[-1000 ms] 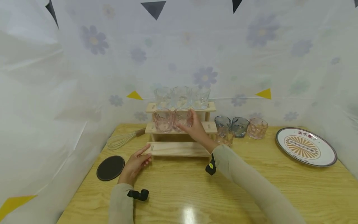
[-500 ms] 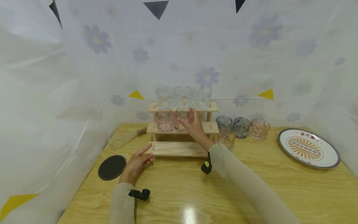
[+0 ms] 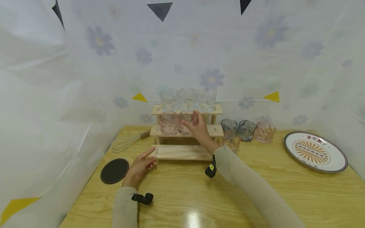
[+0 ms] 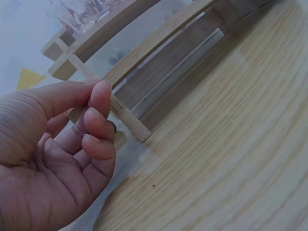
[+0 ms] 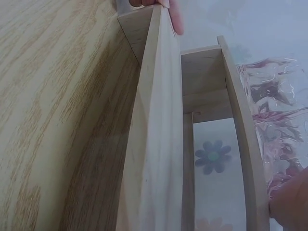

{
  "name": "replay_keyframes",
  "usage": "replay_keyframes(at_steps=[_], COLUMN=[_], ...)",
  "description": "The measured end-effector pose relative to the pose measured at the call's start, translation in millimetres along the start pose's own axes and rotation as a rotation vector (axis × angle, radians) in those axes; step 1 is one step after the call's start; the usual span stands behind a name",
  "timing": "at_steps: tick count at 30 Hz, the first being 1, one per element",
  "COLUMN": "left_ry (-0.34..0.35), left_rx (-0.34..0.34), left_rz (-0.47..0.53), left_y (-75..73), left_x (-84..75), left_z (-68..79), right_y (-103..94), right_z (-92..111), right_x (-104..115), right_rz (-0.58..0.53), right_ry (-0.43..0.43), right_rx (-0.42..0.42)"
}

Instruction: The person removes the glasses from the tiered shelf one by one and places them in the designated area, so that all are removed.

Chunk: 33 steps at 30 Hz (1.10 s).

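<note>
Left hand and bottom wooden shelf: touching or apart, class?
Touching: the left wrist view shows the left hand pinching the bottom wooden shelf at its end.

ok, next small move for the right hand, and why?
Probably ease the right hand off its pink glass: the glass appears to stand on the middle shelf, level with its pink neighbor, while the left hand holds the bottom shelf.

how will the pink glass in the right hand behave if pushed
The pink glass looks rigid and see-through, so it probably won't flex and may chip. Its squat shape suggests sliding before tipping. Its wavy sides may give the right hand some grip.
</note>
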<state>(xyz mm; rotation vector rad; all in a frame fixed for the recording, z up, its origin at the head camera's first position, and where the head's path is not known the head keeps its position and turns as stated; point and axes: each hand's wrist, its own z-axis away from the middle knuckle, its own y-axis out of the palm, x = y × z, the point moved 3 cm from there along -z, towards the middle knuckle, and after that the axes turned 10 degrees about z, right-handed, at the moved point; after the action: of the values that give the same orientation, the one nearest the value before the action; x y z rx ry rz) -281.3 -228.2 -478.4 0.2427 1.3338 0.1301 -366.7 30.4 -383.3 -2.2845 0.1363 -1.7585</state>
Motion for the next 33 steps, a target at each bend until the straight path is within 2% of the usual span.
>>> replay_keyframes(at_steps=[14, 20, 25, 33], left_ry=[0.001, -0.002, 0.001, 0.002], left_rx=[0.004, 0.000, 0.004, 0.011], left_rz=[-0.007, -0.005, -0.009, -0.018], left_y=[-0.9, -1.9, -2.2, -0.8], left_x=[0.5, 0.9, 1.2, 0.4], left_z=[-1.8, -2.0, -2.1, -0.2], right_y=[-11.1, -23.5, -35.3, -54.6], right_z=[9.3, 19.4, 27.1, 35.7], right_x=[0.9, 3.4, 2.2, -4.1], right_rz=[-0.031, -0.024, -0.017, 0.061], right_ry=[0.008, 0.019, -0.006, -0.020], right_rx=[-0.025, -0.016, -0.005, -0.052])
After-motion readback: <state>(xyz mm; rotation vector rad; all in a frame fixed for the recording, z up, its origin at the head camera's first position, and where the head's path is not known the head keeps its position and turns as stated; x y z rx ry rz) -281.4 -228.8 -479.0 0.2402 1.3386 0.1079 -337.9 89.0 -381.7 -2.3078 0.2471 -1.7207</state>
